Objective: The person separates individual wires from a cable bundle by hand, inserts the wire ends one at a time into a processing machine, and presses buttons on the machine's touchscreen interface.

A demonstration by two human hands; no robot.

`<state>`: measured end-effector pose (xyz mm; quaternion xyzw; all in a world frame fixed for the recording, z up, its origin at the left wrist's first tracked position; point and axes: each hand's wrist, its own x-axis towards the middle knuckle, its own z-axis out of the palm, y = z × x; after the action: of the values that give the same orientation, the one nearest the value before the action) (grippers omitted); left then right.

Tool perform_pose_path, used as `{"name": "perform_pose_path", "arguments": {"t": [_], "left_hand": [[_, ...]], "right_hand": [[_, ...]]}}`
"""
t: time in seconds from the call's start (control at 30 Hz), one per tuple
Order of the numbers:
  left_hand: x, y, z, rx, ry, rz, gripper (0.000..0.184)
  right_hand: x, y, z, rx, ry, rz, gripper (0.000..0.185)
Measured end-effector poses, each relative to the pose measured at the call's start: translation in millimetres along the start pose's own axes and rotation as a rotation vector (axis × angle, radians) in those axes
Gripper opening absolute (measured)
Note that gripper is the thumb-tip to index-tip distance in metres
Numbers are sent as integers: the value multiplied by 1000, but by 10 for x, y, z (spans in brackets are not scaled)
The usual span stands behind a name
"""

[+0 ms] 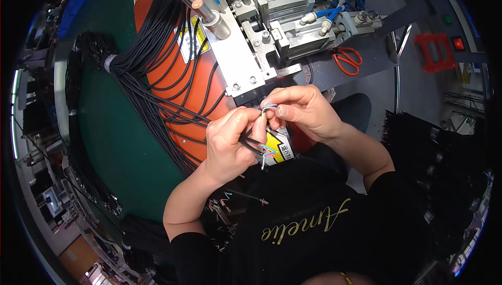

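Note:
My left hand [230, 137] is closed around black cables, their stripped ends showing thin coloured wires [269, 152] below the fingers. Between both hands, at the fingertips, is another cable end with fine blue and white wires [270, 107]. My right hand [307, 112] pinches these wires between thumb and index finger. Just beyond my hands stands a metal machine [240, 65] with clamps and pneumatic cylinders. Beneath my hands lies a yellow and white label [280, 146], partly covered.
A bundle of black cables [138, 65] spreads over an orange surface [159, 16] and a green table [120, 138] at left. Red-handled scissors [346, 61] lie right of the machine. A red stool [434, 52] stands farther right. More cables [418, 144] hang at right.

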<state>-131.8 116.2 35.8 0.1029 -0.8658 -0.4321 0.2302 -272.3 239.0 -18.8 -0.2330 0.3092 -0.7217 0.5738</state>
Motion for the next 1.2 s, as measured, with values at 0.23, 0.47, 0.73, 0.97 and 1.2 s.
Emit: {"name": "perform_pose_path", "arguments": {"t": [0.23,0.47,0.73,0.97,1.2], "left_hand": [[20,12,-29,-160,-56,-127,4],[8,-38,-88,-310,-145,-259,7],[-1,-3,-21,35,-166,-147,7],[9,-37,-46,-29,-245,-238,5],[-33,4,21,547,-225,165,22]], "right_hand": [[51,-15,-59,5,-28,33,21],[93,-120,-45,-170,-4,79,15],[35,-191,-46,-529,27,-5,12],[46,-279,-85,-812,-62,-94,10],[81,-351,-89,-1251,-77,-256,7]]}}
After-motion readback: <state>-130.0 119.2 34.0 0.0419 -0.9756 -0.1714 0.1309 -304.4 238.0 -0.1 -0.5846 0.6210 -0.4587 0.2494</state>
